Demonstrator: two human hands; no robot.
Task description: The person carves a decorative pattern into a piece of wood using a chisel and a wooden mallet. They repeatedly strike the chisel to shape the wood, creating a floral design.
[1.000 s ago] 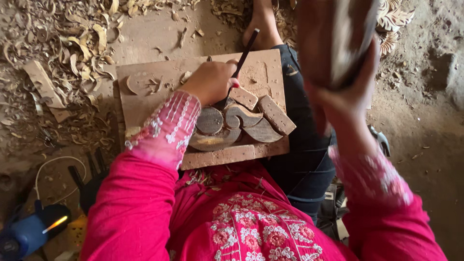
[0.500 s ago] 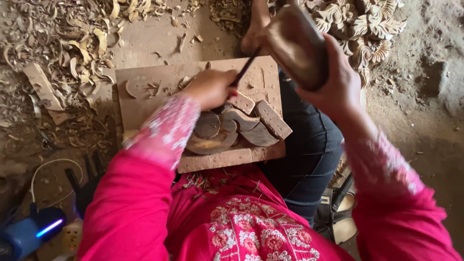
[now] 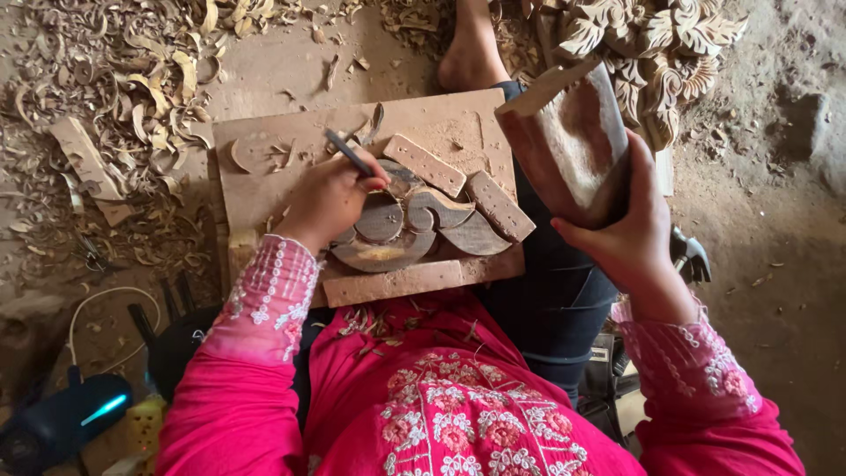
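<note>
At centre frame the left hand point(image 3: 328, 201) is pressed around a dark chisel point(image 3: 347, 152), whose tip is hidden behind the fingers where it meets the carving point(image 3: 423, 225). The carving lies on a board point(image 3: 264, 167) resting on the lap. At right, the right hand point(image 3: 630, 229) has its grip wrapped around a wooden mallet point(image 3: 571, 145), held above the board; its handle is covered by the palm. Carved pieces point(image 3: 656, 35) at the upper right are cut off by the frame edge.
</note>
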